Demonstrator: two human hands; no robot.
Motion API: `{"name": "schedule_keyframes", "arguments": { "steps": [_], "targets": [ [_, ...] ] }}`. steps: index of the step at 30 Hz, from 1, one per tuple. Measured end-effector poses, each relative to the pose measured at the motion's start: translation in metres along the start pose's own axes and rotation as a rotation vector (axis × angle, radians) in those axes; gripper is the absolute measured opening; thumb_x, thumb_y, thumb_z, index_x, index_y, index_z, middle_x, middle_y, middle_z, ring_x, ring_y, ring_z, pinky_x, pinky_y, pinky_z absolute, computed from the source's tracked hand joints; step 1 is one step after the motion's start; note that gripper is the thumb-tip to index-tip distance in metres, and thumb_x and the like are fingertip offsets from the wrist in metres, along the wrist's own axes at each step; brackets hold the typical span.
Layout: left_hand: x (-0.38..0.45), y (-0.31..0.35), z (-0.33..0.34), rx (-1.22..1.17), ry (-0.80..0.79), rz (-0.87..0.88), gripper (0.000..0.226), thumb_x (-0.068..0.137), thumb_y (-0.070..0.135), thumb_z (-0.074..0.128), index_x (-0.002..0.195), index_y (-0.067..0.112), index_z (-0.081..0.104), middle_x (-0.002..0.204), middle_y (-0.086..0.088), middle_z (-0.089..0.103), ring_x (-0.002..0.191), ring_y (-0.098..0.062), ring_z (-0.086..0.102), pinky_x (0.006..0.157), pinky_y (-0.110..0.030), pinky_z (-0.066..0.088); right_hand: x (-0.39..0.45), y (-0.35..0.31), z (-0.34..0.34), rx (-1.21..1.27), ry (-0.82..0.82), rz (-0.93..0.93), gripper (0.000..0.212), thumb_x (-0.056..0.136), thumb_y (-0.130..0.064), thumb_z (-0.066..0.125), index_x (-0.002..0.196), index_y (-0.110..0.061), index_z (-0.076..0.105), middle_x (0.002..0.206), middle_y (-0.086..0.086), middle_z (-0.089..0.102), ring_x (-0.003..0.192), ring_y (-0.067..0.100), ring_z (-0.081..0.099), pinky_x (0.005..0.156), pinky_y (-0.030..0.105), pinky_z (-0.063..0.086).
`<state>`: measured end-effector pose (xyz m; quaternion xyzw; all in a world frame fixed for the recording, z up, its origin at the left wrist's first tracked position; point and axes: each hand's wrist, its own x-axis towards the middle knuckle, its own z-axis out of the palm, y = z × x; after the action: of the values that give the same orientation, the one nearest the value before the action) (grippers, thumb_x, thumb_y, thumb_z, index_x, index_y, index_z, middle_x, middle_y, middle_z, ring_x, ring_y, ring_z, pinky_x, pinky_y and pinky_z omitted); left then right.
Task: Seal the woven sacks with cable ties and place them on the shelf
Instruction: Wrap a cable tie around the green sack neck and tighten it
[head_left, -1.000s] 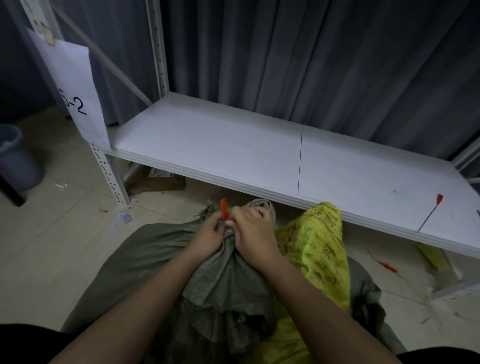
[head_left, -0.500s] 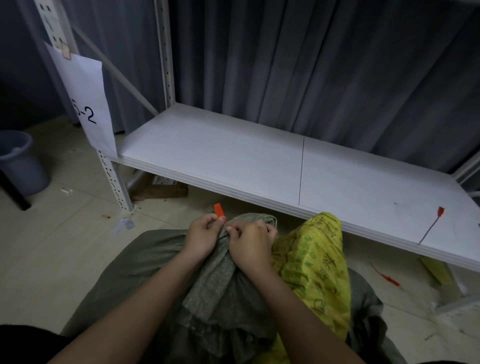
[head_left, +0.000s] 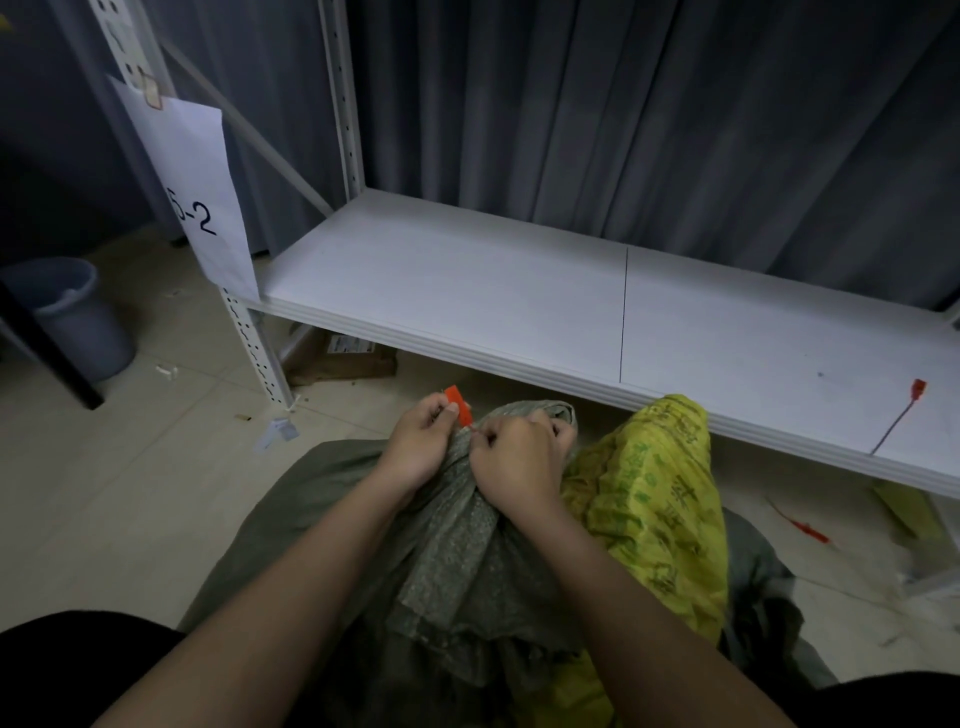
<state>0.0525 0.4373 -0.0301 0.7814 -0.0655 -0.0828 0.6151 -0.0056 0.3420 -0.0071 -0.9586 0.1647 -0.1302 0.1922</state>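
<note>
A grey-green woven sack (head_left: 457, 545) lies on the floor before me, its neck bunched up between my hands. My left hand (head_left: 423, 441) pinches the red head of a cable tie (head_left: 458, 404) at the neck. Close beside it, my right hand (head_left: 519, 462) grips the gathered neck with curled fingers. A yellow printed sack (head_left: 654, 499) lies against the green one on its right. The white shelf (head_left: 467, 291) stands low just beyond, and a second red cable tie (head_left: 898, 415) lies on its right part.
A paper label reading "5-2" (head_left: 202, 208) hangs on the shelf's left post. A blue bucket (head_left: 72, 312) stands on the floor at far left. A cardboard box (head_left: 343, 358) sits under the shelf. Another red tie (head_left: 800, 525) lies on the floor at right. Grey curtains hang behind.
The red tie head has turned and now sticks out further up-left of my left thumb. Both hands stay at the sack's neck. The camera has tilted down slightly.
</note>
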Motion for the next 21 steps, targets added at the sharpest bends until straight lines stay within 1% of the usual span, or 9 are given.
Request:
{"name": "schedule_keyframes", "arguments": {
  "steps": [2, 4, 8, 10, 12, 14, 16, 18, 21],
  "targets": [
    [0.0, -0.001, 0.0, 0.004, 0.001, -0.002, 0.021, 0.097, 0.013, 0.045, 0.086, 0.004, 0.059, 0.066, -0.001, 0.051, 0.059, -0.006, 0.044, 0.058, -0.022, 0.033, -0.001, -0.001, 0.0, -0.002, 0.008, -0.003, 0.027, 0.088, -0.027, 0.047, 0.082, -0.02, 0.072, 0.082, -0.001, 0.068, 0.103, 0.019, 0.046, 0.09, 0.033, 0.015],
    [-0.001, -0.003, -0.001, 0.0, 0.011, -0.004, 0.022, 0.097, 0.013, 0.045, 0.087, 0.001, 0.06, 0.07, -0.008, 0.051, 0.064, -0.012, 0.043, 0.06, -0.025, 0.033, -0.003, -0.002, 0.001, 0.007, 0.017, 0.005, 0.027, 0.087, -0.027, 0.047, 0.079, -0.019, 0.072, 0.079, -0.001, 0.068, 0.101, 0.018, 0.047, 0.09, 0.032, 0.015],
    [-0.006, -0.003, -0.001, 0.001, 0.004, 0.024, 0.021, 0.097, 0.012, 0.045, 0.08, 0.013, 0.058, 0.062, 0.002, 0.05, 0.049, 0.004, 0.044, 0.052, -0.012, 0.033, -0.007, -0.001, 0.003, 0.04, 0.037, 0.026, 0.026, 0.086, -0.026, 0.047, 0.074, -0.018, 0.069, 0.076, -0.001, 0.067, 0.1, 0.018, 0.048, 0.092, 0.032, 0.016],
    [-0.008, -0.003, 0.0, 0.014, 0.003, 0.037, 0.022, 0.098, 0.012, 0.045, 0.08, 0.013, 0.058, 0.063, 0.0, 0.052, 0.051, 0.002, 0.044, 0.051, -0.012, 0.033, -0.007, -0.001, 0.004, 0.046, 0.041, 0.031, 0.026, 0.087, -0.026, 0.047, 0.074, -0.018, 0.069, 0.076, -0.001, 0.067, 0.1, 0.019, 0.048, 0.092, 0.032, 0.016],
    [-0.01, -0.004, 0.0, 0.034, 0.001, 0.05, 0.021, 0.098, 0.013, 0.044, 0.085, 0.006, 0.06, 0.069, -0.008, 0.054, 0.06, -0.009, 0.046, 0.054, -0.016, 0.034, -0.008, -0.002, 0.004, 0.056, 0.05, 0.031, 0.026, 0.087, -0.026, 0.047, 0.076, -0.019, 0.069, 0.077, 0.0, 0.067, 0.1, 0.019, 0.048, 0.092, 0.032, 0.015],
    [-0.011, -0.005, 0.001, 0.041, 0.002, 0.051, 0.021, 0.098, 0.014, 0.044, 0.088, 0.004, 0.06, 0.073, -0.011, 0.055, 0.066, -0.014, 0.048, 0.061, -0.024, 0.036, -0.009, -0.003, 0.005, 0.054, 0.052, 0.023, 0.026, 0.088, -0.027, 0.047, 0.079, -0.02, 0.07, 0.079, 0.0, 0.068, 0.101, 0.02, 0.048, 0.092, 0.032, 0.015],
    [-0.013, -0.006, 0.001, 0.022, 0.007, 0.051, 0.02, 0.098, 0.013, 0.044, 0.087, 0.007, 0.06, 0.071, -0.006, 0.057, 0.063, -0.007, 0.051, 0.064, -0.022, 0.039, -0.011, -0.002, 0.005, 0.04, 0.047, 0.016, 0.026, 0.089, -0.028, 0.046, 0.082, -0.02, 0.07, 0.08, 0.0, 0.068, 0.102, 0.02, 0.048, 0.092, 0.032, 0.014],
    [-0.014, -0.004, 0.001, 0.011, 0.004, 0.05, 0.019, 0.098, 0.012, 0.044, 0.087, 0.01, 0.059, 0.069, 0.001, 0.056, 0.058, 0.001, 0.05, 0.06, -0.014, 0.039, -0.011, -0.002, 0.004, 0.038, 0.051, 0.008, 0.027, 0.09, -0.027, 0.045, 0.083, -0.02, 0.07, 0.081, 0.001, 0.068, 0.103, 0.019, 0.047, 0.092, 0.032, 0.014],
    [-0.015, -0.004, 0.001, 0.01, 0.008, 0.045, 0.019, 0.098, 0.013, 0.044, 0.087, 0.007, 0.059, 0.072, -0.007, 0.055, 0.065, -0.013, 0.048, 0.064, -0.027, 0.037, -0.011, -0.003, 0.001, 0.031, 0.036, -0.005, 0.027, 0.09, -0.026, 0.045, 0.083, -0.02, 0.07, 0.079, 0.0, 0.067, 0.104, 0.018, 0.046, 0.092, 0.031, 0.013]
  ]
}}
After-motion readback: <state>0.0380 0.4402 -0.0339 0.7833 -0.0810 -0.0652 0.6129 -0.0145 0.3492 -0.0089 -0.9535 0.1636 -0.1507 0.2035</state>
